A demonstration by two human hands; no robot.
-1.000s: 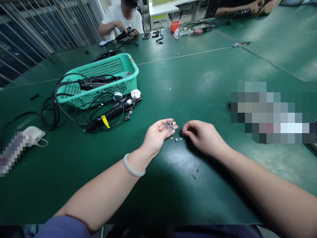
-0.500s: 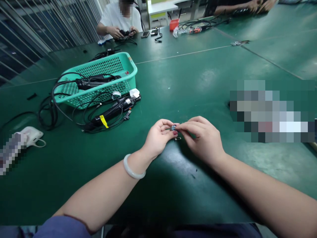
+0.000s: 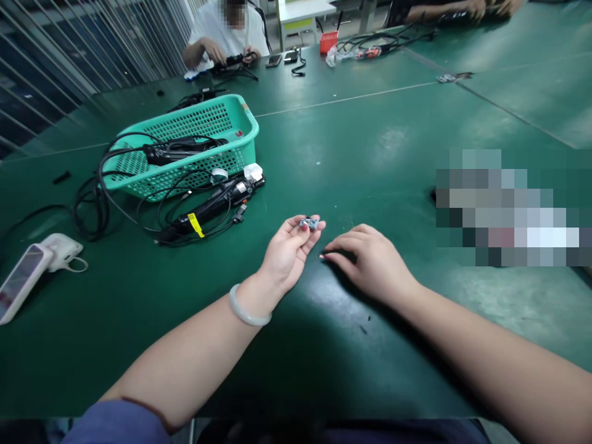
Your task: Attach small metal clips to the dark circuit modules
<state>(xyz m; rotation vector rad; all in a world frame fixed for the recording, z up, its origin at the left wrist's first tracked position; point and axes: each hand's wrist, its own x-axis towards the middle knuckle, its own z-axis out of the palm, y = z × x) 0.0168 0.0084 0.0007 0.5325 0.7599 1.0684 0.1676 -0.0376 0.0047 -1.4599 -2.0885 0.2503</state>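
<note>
A small blue-grey piece with metallic spots, resembling a little circuit board (image 3: 311,224), sits between the thumb and fingers of my left hand (image 3: 289,250), raised over the green table. To its right and lower, my right hand (image 3: 370,259) rests near the tabletop with thumb and forefinger pinched. A tiny pale-edged rectangular piece (image 3: 322,255) shows at those fingertips; most of it is hidden. My hands are apart, and a pale bangle (image 3: 250,307) circles my left wrist.
A green basket (image 3: 185,179) holds a black cabled device; another black device (image 3: 208,209) lies before it. A phone (image 3: 23,280) is at far left, a blurred-out object (image 3: 509,209) at right. Dark specks (image 3: 363,329) dot the table. Two people work across it.
My left hand has drawn left with the board. My right hand has let go of the board and dropped to the small rectangular piece on the table, pinching there.
</note>
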